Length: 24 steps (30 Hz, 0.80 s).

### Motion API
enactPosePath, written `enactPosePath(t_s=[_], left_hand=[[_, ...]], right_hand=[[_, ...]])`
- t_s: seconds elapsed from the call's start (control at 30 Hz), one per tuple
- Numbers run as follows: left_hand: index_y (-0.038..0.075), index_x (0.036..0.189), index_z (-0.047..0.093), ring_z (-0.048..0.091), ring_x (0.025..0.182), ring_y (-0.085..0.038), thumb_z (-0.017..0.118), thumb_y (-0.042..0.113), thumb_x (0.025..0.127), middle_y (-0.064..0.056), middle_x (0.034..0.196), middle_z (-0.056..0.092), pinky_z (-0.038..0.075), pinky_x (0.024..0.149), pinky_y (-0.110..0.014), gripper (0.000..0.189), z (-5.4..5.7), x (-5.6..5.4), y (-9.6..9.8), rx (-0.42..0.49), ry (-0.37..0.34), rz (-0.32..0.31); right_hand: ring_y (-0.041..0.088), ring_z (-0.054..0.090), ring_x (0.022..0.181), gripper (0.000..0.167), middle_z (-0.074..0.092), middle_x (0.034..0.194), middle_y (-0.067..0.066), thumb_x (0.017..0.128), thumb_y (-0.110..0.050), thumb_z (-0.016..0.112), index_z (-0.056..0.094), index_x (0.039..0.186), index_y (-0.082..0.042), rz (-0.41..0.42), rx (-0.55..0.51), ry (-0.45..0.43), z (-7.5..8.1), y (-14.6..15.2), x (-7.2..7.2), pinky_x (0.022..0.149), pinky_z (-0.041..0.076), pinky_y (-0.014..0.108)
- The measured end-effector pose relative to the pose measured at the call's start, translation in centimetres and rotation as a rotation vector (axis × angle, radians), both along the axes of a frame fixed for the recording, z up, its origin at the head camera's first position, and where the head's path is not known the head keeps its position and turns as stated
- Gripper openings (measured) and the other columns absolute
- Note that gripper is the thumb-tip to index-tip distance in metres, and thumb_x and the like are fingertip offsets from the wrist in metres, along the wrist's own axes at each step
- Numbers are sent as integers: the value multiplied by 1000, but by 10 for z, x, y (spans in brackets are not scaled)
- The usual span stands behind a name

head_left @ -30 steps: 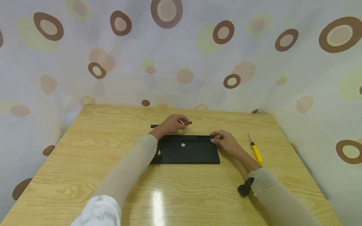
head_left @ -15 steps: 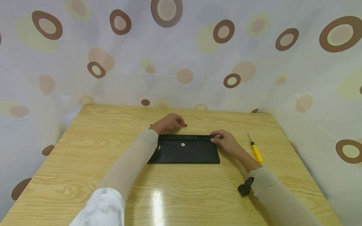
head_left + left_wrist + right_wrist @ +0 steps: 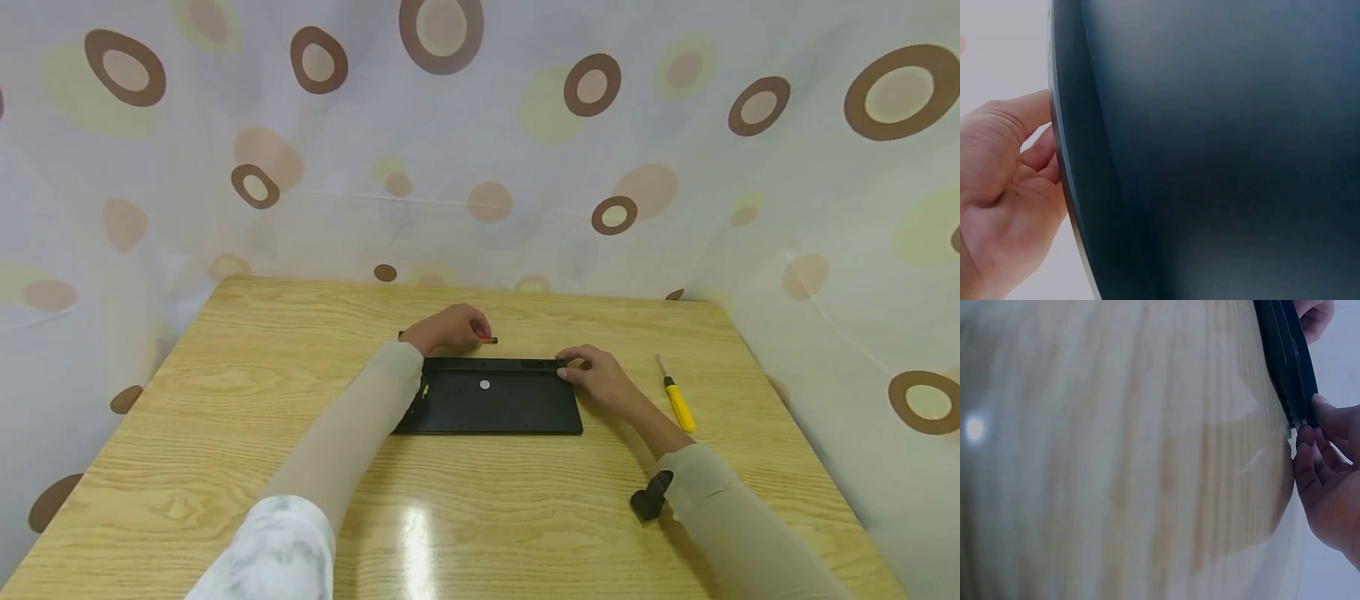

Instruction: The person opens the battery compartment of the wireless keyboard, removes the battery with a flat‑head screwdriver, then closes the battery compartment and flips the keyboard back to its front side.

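Note:
A black keyboard lies underside up on the wooden table, with a raised ridge along its far edge and a pale round sticker. My right hand pinches its far right corner; the right wrist view shows thumb and fingertips at the end of the keyboard. Just beyond the far edge, my left hand holds a slim red battery with a black end between its fingertips. In the left wrist view, the keyboard hides the fingertips of the left hand.
To the right lies a yellow-handled screwdriver. A dark strip shows slightly behind the left wrist. A black device sits on the right forearm. Patterned cloth rises behind the table.
My left hand has drawn a little to the left, lowering the battery toward the keyboard's far edge and turning it nearly level. The right hand and keyboard have stayed in place.

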State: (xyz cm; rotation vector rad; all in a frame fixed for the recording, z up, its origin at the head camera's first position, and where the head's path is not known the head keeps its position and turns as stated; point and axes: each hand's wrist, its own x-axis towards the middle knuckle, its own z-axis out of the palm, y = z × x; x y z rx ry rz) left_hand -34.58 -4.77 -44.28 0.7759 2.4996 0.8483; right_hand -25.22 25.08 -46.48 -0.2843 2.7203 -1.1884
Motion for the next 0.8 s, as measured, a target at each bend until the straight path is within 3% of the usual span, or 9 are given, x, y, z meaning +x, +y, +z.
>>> enactPosePath(t_s=[0.3,0.5,0.67,0.8], left_hand=[[9,116,71,60,97,-22,62,6,95,-7,112,69,51,89,-36,23,0,1,-4,7,-3,-6],[8,121,69,61,106,-25,63,6,95,-9,118,68,50,95,-39,27,4,6,-7,14,-5,18],[6,126,67,59,118,-29,61,8,97,-12,127,65,49,101,-43,29,6,6,-23,44,9,32],[5,130,65,60,119,-30,59,10,100,-13,131,64,50,99,-43,31,10,5,-43,54,26,50]], right_hand=[[28,62,104,34,60,129,16,100,-17,65,63,132,-7,0,-15,1,0,0,1,90,49,40],[28,62,103,34,60,129,16,100,-18,65,63,132,-6,-2,-11,7,0,-1,2,89,49,40],[28,61,104,35,60,130,16,100,-18,65,62,133,-7,-1,-5,7,1,-1,2,90,48,41],[28,61,105,35,60,131,16,100,-18,64,62,133,-7,-4,-12,5,1,-1,3,90,48,41]])
